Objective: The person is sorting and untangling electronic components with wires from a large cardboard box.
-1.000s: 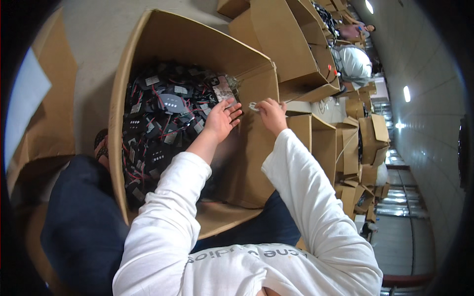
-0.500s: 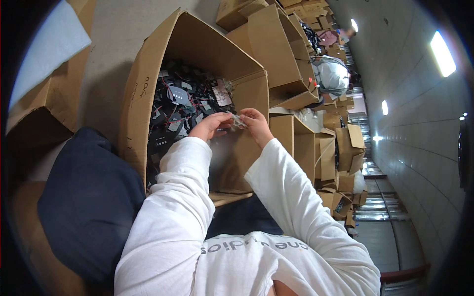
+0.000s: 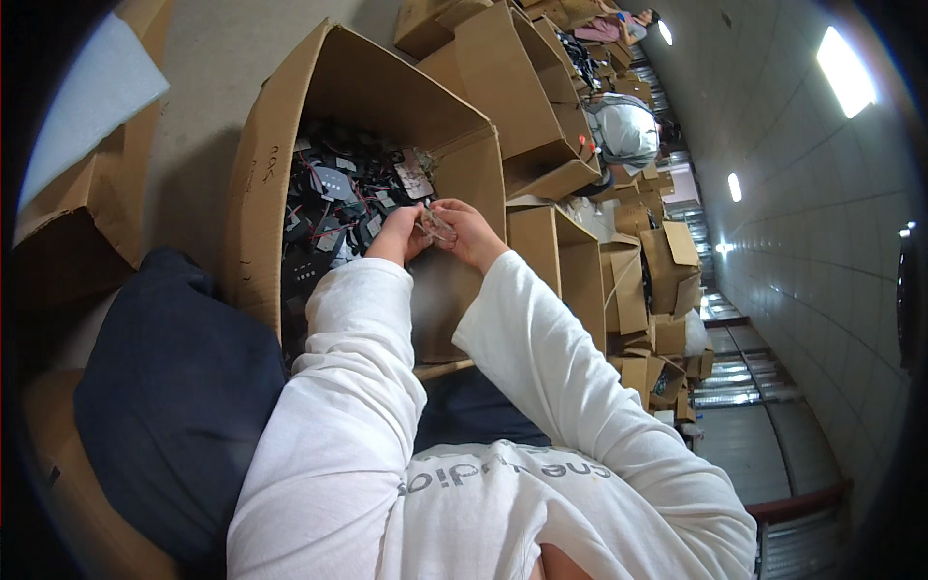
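Note:
My left hand (image 3: 394, 236) and my right hand (image 3: 472, 233) meet over a large open cardboard box (image 3: 253, 203). Between their fingers is a small, clear, crumpled-looking piece (image 3: 438, 227), perhaps plastic; its exact kind is too small to tell. Both hands are closed on it, the right from its right side, the left partly hiding its own fingertips. Below and to the left, inside the box, lies a heap of small black and grey parts (image 3: 309, 224) with thin red wires. A light grey rounded plate (image 3: 332, 184) and a pinkish rectangular piece (image 3: 414, 176) rest on the heap.
More open cartons (image 3: 498, 82) stand beyond and to the right. At left, a white foam sheet (image 3: 92, 106) leans over another carton (image 3: 101, 193). Dark fabric (image 3: 179, 387) covers something near my left arm. Further off are a person in white (image 3: 623, 130) and another person (image 3: 609, 29).
My hands have drawn closer together around the clear piece, and the left fingers have curled in. The whole view has shifted slightly, moving the box and cartons a little left.

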`<state>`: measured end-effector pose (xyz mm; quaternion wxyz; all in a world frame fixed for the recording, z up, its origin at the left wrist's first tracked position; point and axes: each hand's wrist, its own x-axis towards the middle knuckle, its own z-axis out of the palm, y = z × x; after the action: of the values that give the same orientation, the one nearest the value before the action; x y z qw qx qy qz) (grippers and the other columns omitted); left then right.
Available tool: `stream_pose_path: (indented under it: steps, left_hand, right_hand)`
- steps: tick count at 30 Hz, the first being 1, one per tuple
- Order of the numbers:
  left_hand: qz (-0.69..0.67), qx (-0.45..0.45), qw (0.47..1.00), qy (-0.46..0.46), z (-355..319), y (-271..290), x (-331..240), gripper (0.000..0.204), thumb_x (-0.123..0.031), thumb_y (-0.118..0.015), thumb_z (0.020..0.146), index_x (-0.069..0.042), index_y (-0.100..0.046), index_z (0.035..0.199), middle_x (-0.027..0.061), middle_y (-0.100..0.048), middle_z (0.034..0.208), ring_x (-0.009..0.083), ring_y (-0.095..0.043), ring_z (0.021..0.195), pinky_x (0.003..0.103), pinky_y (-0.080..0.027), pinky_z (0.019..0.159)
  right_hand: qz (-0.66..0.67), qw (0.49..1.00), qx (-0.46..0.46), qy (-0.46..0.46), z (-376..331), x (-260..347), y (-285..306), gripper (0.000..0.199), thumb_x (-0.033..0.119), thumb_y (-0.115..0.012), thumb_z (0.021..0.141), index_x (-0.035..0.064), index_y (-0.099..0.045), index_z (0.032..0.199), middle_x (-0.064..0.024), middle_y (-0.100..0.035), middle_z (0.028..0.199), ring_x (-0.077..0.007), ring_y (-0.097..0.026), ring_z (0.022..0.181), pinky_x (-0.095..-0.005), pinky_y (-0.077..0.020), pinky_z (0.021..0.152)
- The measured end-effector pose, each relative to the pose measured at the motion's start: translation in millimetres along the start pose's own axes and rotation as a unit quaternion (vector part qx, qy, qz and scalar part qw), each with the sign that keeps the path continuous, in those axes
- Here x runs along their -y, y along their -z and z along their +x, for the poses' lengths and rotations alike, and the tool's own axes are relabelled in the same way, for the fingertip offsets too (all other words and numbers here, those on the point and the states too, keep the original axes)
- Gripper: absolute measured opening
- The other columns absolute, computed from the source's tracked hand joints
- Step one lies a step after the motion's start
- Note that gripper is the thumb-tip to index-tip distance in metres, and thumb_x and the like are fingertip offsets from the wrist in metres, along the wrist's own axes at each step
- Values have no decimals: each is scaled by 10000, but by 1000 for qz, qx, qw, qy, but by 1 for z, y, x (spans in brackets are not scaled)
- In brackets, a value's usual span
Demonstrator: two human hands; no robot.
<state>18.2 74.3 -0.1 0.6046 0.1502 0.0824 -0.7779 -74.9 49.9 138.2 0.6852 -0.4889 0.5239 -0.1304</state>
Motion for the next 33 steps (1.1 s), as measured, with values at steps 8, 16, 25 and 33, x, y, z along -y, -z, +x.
stream_pose_path:
  steps: [8, 16, 25, 33]
  left_hand:
    - [-126, 20, 992, -5, 18, 26, 14, 396, -310, -508, 1053, -162, -417, 697, -29, -348, 539, 142, -317, 432, 304, -280, 445]
    - [-149, -74, 985, -45, -2, 53, -7, 415, -355, -566, 1038, -162, -468, 684, -51, -361, 562, 117, -240, 414, 292, -232, 454]
    - [-165, -219, 952, -137, -26, 81, -13, 438, -390, -530, 1051, -204, -424, 669, -76, -319, 545, 115, -228, 432, 310, -191, 456]
    - [-98, -18, 993, -64, -68, 8, -2, 385, -391, -667, 1000, -209, -471, 722, -80, -358, 584, 81, -224, 427, 267, -151, 415]
  right_hand:
    - [-61, 990, -80, -100, -29, 2, -28, 103, 149, -530, 1044, 115, -584, 1125, -9, -567, 758, -64, -310, 456, -242, -242, 427]
    - [-135, 981, -17, -139, -82, 14, 16, 97, 194, -561, 1046, 103, -594, 1057, 35, -494, 713, -51, -293, 466, -243, -232, 441]
    - [-86, 983, -71, -143, -140, 5, 106, 124, 180, -540, 1036, 83, -616, 1056, 48, -466, 692, -64, -289, 476, -253, -237, 445]
    - [-141, 985, -87, -53, -168, 5, 83, 341, 102, -534, 1016, 47, -610, 1345, 11, -558, 779, -78, -383, 529, -251, -346, 501]
